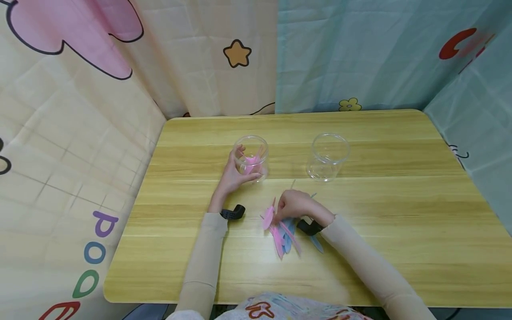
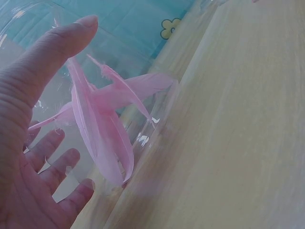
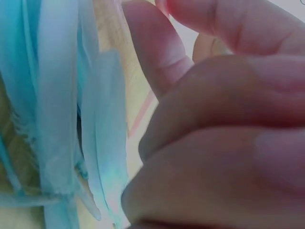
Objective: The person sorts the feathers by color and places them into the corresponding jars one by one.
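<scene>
My left hand [image 1: 236, 175] is wrapped around a clear cup [image 1: 262, 153], thumb on the near side and fingers behind the wall. Several pink feathers [image 2: 102, 119] lie crossed inside that cup. Over a loose pile on the table, my right hand [image 1: 298, 205] pinches a pink feather [image 1: 268, 218] between thumb and index finger. Beneath and beside this hand are more pink feathers [image 1: 277, 242] and blue feathers [image 1: 286, 242]. Close up in the right wrist view, the blue feathers [image 3: 57, 105] fill the left side, while the pinching fingertips are partly cut off at the top.
A second clear cup [image 1: 328, 158] stands upright to the right, beyond the feather pile. One blue feather [image 1: 317, 244] sticks out under the right wrist. The wooden table [image 1: 400, 222] meets printed curtains [image 1: 352, 53] at the back and sides.
</scene>
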The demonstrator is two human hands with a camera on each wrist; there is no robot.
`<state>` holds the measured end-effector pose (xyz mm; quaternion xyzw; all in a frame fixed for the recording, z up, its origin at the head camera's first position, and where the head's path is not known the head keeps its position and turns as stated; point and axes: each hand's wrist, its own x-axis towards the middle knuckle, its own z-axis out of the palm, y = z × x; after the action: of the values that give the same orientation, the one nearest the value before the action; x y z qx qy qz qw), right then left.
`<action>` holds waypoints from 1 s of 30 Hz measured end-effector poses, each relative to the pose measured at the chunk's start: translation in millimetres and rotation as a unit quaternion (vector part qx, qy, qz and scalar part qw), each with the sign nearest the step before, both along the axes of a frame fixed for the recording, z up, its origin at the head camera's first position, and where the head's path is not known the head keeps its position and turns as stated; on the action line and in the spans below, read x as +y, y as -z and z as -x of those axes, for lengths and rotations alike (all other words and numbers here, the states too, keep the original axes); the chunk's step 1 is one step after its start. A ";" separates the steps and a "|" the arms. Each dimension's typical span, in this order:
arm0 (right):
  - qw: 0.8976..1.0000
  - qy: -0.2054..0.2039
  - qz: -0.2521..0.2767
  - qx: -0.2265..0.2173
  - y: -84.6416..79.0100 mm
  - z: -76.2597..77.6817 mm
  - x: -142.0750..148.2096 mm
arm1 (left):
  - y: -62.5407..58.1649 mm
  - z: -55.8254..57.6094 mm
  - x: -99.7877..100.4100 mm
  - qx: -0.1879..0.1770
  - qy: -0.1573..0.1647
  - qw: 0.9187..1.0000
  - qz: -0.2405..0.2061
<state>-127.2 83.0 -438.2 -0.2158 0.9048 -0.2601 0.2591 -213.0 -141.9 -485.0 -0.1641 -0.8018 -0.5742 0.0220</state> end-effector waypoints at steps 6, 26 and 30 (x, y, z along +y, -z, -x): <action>0.997 -0.025 0.059 -0.041 -0.5 -6.9 3.6 | -14.1 -8.6 0.7 -0.005 0.008 1.000 -0.003; 0.968 -0.053 0.211 -0.124 -18.2 -9.0 12.6 | -36.6 -24.6 0.9 -0.006 0.018 1.000 0.006; 0.965 -0.037 0.228 -0.124 -28.3 -5.3 15.3 | -23.0 -15.8 -0.6 -0.007 0.015 1.000 0.004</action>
<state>-121.8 98.2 -409.8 -0.2690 0.7736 -0.4746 0.3223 -197.2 -142.5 -462.0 -0.1722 -0.8015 -0.5726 0.0075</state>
